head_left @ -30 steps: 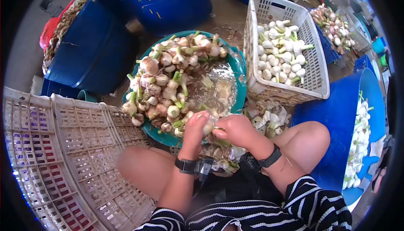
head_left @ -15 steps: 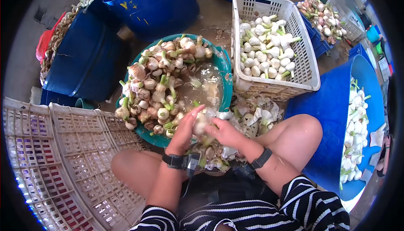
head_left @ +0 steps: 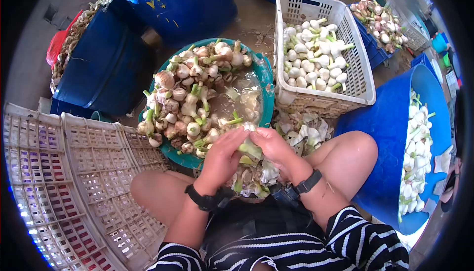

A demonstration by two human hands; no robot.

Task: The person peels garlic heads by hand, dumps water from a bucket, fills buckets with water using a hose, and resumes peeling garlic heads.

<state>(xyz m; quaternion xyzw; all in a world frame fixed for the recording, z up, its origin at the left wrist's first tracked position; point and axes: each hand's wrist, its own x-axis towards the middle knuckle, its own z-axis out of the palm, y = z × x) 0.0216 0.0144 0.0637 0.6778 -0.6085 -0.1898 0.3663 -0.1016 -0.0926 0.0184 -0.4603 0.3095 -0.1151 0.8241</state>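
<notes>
Both hands meet at the near edge of the teal basin. My left hand point(head_left: 223, 153) and my right hand point(head_left: 273, 146) are closed around one garlic bulb point(head_left: 250, 128), mostly hidden by the fingers. Its pale green stem point(head_left: 251, 148) or a strip of skin points down towards me between the palms. Just beyond the hands, the teal basin point(head_left: 185, 161) holds murky water point(head_left: 242, 95) and a heap of unpeeled garlic bulbs point(head_left: 180, 100) with cut green stems. Below the hands lies a pile of peeled garlic skins point(head_left: 252, 177).
A white crate point(head_left: 323, 98) of clean white garlic stands beyond on the right. Nearer right, a tilted blue tub point(head_left: 377, 137) holds more white garlic. An off-white slatted crate point(head_left: 98, 147) stands at the left. Blue barrels point(head_left: 185, 9) are behind the basin. Loose skins point(head_left: 311, 127) lie beside it.
Both hands have turned inward and drawn together, fingertips now meeting around the bulb. Its stem side now faces down towards me. The left forearm has shifted slightly.
</notes>
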